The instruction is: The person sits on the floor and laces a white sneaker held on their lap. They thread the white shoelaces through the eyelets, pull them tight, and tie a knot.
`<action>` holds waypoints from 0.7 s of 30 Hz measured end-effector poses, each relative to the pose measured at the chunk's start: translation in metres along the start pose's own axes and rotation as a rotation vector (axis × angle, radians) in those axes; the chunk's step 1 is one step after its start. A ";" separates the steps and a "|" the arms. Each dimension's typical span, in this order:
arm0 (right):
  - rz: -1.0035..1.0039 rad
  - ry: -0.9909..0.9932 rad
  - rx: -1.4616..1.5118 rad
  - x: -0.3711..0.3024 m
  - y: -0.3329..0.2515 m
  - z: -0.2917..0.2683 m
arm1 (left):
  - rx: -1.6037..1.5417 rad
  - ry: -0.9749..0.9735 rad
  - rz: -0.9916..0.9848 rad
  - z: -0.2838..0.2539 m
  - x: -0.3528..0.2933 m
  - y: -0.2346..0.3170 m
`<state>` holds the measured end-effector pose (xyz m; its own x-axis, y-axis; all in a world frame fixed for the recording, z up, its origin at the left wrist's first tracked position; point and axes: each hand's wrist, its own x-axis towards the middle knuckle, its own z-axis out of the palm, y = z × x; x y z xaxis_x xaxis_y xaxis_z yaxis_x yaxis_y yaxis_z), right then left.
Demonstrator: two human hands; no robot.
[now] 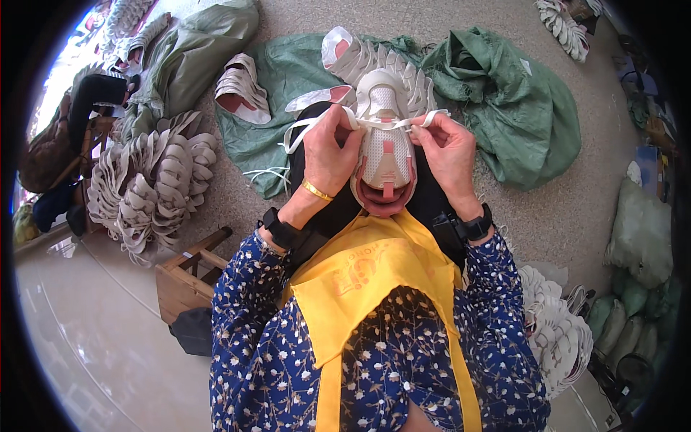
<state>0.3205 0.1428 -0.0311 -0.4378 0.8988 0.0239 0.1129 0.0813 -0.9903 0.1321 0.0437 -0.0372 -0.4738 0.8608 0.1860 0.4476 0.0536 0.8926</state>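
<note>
Pinched between finger and thumb on each side, the white lace is held by the left hand and the right hand. Each pinch looks closed, with just the thin lace in it. The white and pink shoe lies on the dark trousers, its toe pointing away and its heel near the yellow apron. The lace goes across the top of the shoe, between the 2 hands. A loose loop hangs left of the shoe. I cannot tell if there is a knot.

If 1 hand pulls harder than the other, the lace could slip along and leave 1 side too short. It looks flat and soft, so rolling it in the fingers could make it twist. Neither hand seems to press the shoe down, so a hard tug could tip it or slide it off the knees. It might then drop into the pile of shoe tops just past its toe and get mixed up. The loose loop could also catch on the gold bracelet, left of the shoe, if that wrist turned.
</note>
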 end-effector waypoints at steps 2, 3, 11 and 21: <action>-0.006 0.008 -0.041 -0.003 0.002 -0.001 | 0.011 0.012 0.002 0.001 -0.001 0.000; -0.010 0.013 -0.063 -0.004 0.001 -0.001 | 0.002 0.012 -0.004 0.001 0.000 0.000; -0.077 -0.050 -0.143 0.004 -0.002 0.007 | 0.043 0.000 0.041 0.003 0.002 0.002; -0.161 0.044 -0.449 -0.007 -0.027 0.001 | 0.040 0.092 -0.059 0.000 0.000 0.011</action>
<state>0.3198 0.1345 -0.0048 -0.4444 0.8760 0.1876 0.4254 0.3907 -0.8163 0.1374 0.0441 -0.0277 -0.5668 0.8058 0.1717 0.4459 0.1249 0.8863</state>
